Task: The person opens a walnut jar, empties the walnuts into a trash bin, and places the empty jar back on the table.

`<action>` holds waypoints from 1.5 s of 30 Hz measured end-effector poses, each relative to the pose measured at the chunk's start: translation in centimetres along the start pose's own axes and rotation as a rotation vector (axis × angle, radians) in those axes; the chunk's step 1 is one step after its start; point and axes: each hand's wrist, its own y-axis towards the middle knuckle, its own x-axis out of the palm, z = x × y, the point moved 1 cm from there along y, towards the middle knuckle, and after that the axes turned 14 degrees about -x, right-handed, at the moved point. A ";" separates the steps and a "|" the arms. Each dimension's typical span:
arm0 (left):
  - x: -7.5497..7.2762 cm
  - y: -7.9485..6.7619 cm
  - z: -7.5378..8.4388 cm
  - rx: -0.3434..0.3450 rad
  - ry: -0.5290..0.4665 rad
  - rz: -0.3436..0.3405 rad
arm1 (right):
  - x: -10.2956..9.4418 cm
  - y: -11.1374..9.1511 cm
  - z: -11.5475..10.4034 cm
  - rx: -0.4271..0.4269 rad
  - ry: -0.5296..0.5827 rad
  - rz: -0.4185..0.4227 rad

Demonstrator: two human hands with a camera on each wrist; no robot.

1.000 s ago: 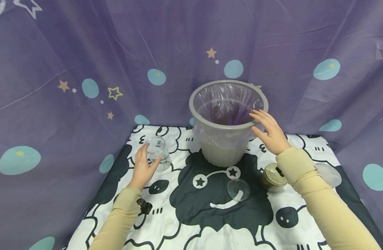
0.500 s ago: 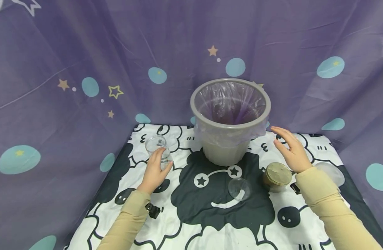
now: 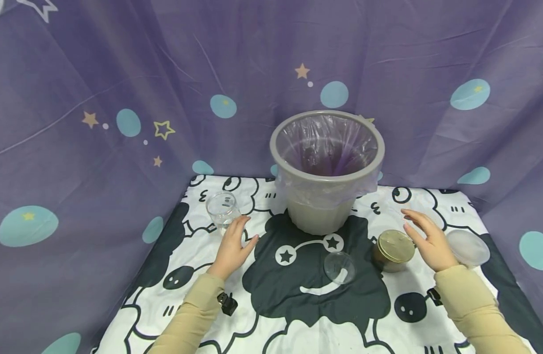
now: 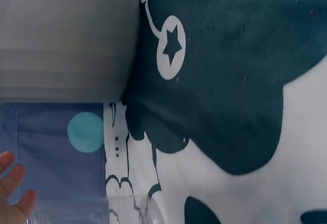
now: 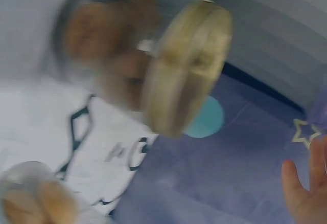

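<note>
My left hand (image 3: 232, 250), fingers loosely spread, hovers by an open clear jar (image 3: 219, 202) and partly covers it in the head view. That jar shows faintly at the bottom of the left wrist view. My right hand (image 3: 432, 246) is relaxed and holds nothing, just right of a jar with a gold lid (image 3: 395, 246). Brown round pieces (image 5: 97, 32) show through that jar's wall. Further right sits a translucent container (image 3: 468, 247), with light brown pieces (image 5: 38, 203) inside it in the right wrist view. A clear round disc (image 3: 340, 268) lies on the cloth between the hands.
A grey bin (image 3: 317, 216) lined with a thin purple bag (image 3: 329, 142) stands at the back middle, taller than the jars. A patterned black-and-white cloth (image 3: 298, 339) covers the table. A purple curtain (image 3: 165, 59) hangs close behind and at both sides.
My right hand has left the bin's rim and come down toward me and right, beside the gold-lidded jar. My left hand has moved right and toward me, away from the clear jar.
</note>
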 end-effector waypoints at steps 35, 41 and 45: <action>5.5 -1.8 6.4 0.173 0.023 -0.172 | 2.6 -7.4 5.4 0.607 0.084 -0.400; 6.2 -1.8 7.7 0.208 0.029 -0.217 | 3.3 -7.4 6.1 0.583 0.134 -0.364; 6.6 -1.8 8.4 0.217 0.035 -0.243 | 3.7 -7.5 6.4 0.552 0.149 -0.323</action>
